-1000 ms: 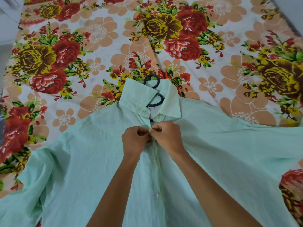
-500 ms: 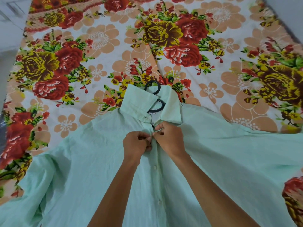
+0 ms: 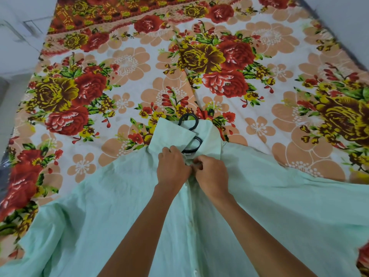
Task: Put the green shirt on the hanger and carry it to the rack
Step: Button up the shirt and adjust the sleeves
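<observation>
The green shirt [image 3: 123,212] lies spread front-up across the bed's floral bedsheet [image 3: 127,62], its collar pointing away from the person. The black hanger [image 3: 189,124] is inside it, with only the hook and a loop below it showing out of the open collar. Both hands meet at the top of the button placket, just below the collar. The left hand [image 3: 172,169] pinches the cloth on its side with curled fingers, and the right hand [image 3: 211,173] pinches the facing edge, knuckles touching.
</observation>
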